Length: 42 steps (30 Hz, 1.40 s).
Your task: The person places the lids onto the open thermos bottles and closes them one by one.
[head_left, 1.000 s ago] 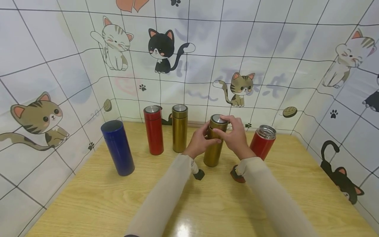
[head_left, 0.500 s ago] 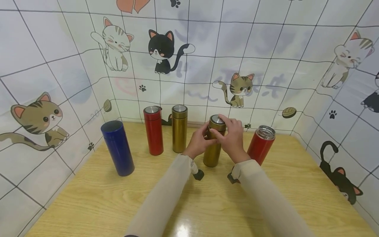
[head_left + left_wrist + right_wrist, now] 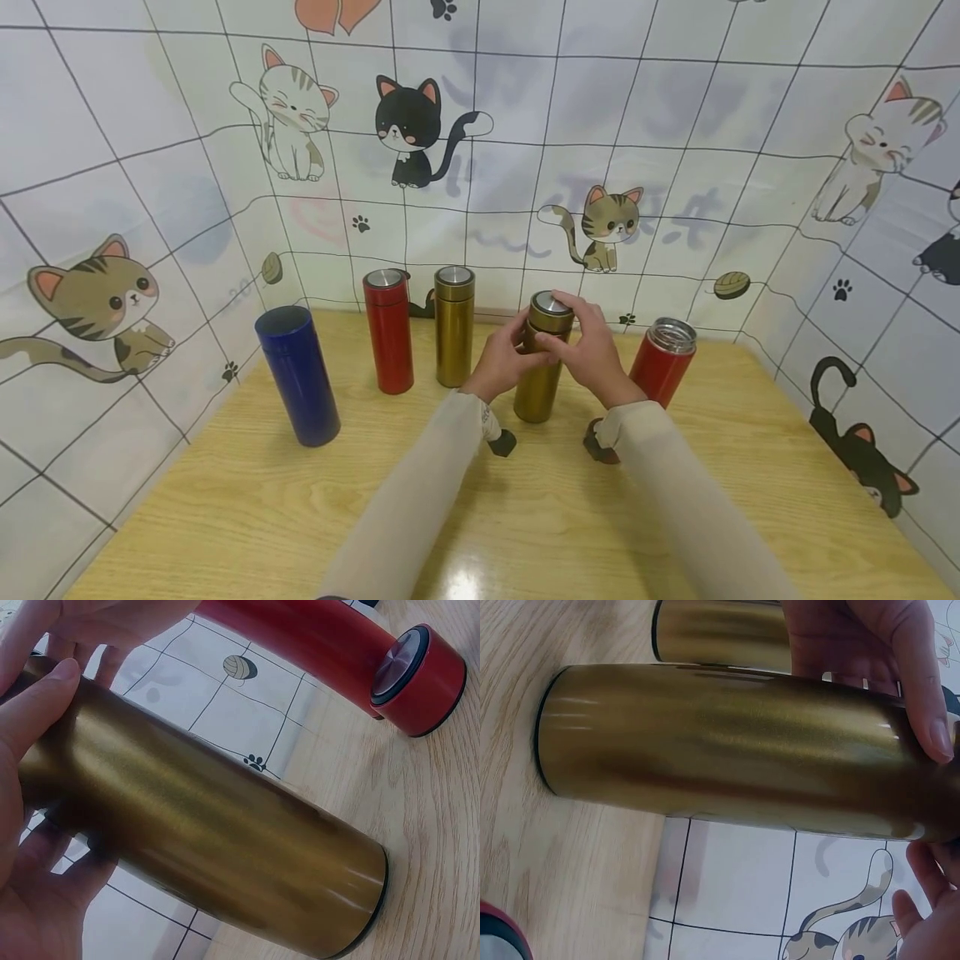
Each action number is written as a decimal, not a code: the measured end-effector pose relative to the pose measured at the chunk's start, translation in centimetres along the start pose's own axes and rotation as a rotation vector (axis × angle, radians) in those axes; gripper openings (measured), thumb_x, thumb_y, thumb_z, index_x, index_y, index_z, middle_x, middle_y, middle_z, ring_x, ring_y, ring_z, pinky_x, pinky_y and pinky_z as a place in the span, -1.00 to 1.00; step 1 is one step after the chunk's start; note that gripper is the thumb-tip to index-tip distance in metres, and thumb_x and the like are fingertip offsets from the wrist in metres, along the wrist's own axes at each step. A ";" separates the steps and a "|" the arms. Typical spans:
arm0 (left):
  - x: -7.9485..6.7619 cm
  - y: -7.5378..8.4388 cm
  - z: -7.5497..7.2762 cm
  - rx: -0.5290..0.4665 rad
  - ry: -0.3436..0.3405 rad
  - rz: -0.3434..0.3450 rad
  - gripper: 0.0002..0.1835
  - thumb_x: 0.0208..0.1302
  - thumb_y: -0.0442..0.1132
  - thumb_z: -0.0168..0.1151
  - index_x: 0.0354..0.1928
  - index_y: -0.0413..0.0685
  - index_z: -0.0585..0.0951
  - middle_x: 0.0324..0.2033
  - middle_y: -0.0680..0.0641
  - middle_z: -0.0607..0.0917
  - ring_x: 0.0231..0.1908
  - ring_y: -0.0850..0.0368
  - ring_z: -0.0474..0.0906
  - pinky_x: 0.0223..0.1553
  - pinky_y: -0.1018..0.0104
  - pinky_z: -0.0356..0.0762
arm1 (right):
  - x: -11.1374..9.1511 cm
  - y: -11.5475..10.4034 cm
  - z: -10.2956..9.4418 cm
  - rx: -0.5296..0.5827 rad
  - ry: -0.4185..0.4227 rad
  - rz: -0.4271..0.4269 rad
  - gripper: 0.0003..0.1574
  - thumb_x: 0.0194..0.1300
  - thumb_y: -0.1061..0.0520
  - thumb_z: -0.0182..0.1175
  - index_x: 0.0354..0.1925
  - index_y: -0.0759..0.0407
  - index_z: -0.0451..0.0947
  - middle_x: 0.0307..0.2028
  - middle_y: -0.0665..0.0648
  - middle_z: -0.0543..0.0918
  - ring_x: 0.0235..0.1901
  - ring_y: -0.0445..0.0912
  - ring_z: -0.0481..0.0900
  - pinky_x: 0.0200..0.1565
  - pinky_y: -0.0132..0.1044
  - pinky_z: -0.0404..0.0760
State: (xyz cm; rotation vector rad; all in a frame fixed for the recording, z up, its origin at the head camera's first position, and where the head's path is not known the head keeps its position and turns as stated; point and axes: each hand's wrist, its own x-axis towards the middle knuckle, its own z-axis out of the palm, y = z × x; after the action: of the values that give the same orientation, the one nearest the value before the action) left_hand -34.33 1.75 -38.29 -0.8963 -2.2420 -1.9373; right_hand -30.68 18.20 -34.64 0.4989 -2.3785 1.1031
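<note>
The gold bottle (image 3: 536, 396) stands upright on the table (image 3: 420, 517), just right of centre in the head frame. The left hand (image 3: 506, 360) is clamped around its upper body; the right hand (image 3: 595, 352) grips it at the top. The table is pale yellow wood grain, with a bright glare at bottom centre. White walls (image 3: 517, 150) with dark grid lines, cartoon cats and paw prints fill the top and both sides. A blue bottle (image 3: 303, 387) stands at left, a red bottle (image 3: 390, 346) and a second gold bottle (image 3: 454, 337) left of centre, an open red bottle (image 3: 662, 369) at right. In the left wrist view, a red lid (image 3: 431, 686) sits at upper right.
</note>
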 end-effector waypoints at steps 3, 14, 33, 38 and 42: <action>0.0 0.0 0.0 -0.002 0.003 -0.002 -0.09 0.09 -0.16 0.48 0.46 0.33 0.23 0.23 0.11 0.51 0.18 0.18 0.45 0.06 0.29 0.52 | 0.0 0.0 0.1 -0.016 0.023 -0.009 -0.13 0.18 -0.04 0.41 0.39 -0.02 0.29 0.08 0.23 0.39 0.07 0.09 0.31 0.07 0.24 0.39; 0.0 -0.2 -0.2 0.017 0.016 -0.004 -0.09 0.10 -0.18 0.47 0.47 0.29 0.22 0.24 0.13 0.49 0.19 0.18 0.46 0.08 0.31 0.51 | -0.1 -0.5 0.8 -0.186 0.146 -0.069 -0.13 0.12 -0.05 0.45 0.35 0.02 0.37 -0.06 0.19 0.53 -0.09 0.06 0.35 -0.15 0.00 0.47; -0.1 -0.1 -0.9 0.048 0.031 -0.041 -0.10 0.13 -0.21 0.45 0.48 0.22 0.20 0.27 0.06 0.47 0.22 0.10 0.44 0.11 0.26 0.49 | 0.1 -1.4 1.1 -0.335 0.235 -0.156 -0.18 0.04 -0.11 0.49 0.20 0.13 0.46 -0.07 0.25 0.59 -0.08 0.15 0.36 -0.08 0.06 0.38; 0.1 0.0 -0.7 0.022 0.012 -0.028 -0.09 0.09 -0.17 0.48 0.47 0.23 0.23 0.25 0.05 0.50 0.20 0.10 0.45 0.10 0.25 0.50 | 0.5 -0.8 0.4 -0.102 0.078 -0.006 -0.06 0.10 -0.05 0.47 0.35 0.08 0.28 0.22 0.24 0.40 0.24 0.17 0.22 0.17 0.22 0.30; 0.0 0.3 -0.5 0.023 -0.009 -0.027 -0.08 0.06 -0.12 0.50 0.46 0.28 0.24 0.26 0.06 0.49 0.22 0.08 0.44 0.11 0.20 0.50 | 0.6 -0.2 -0.1 0.024 -0.023 0.051 0.10 0.15 -0.01 0.43 0.50 -0.09 0.05 0.37 0.24 0.24 0.35 0.20 0.12 0.23 0.35 0.16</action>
State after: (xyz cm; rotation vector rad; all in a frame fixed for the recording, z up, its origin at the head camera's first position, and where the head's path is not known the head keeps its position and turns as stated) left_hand -34.43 1.32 -37.93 -0.8780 -2.2889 -1.9179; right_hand -31.08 18.06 -34.10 0.4636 -2.4133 1.1551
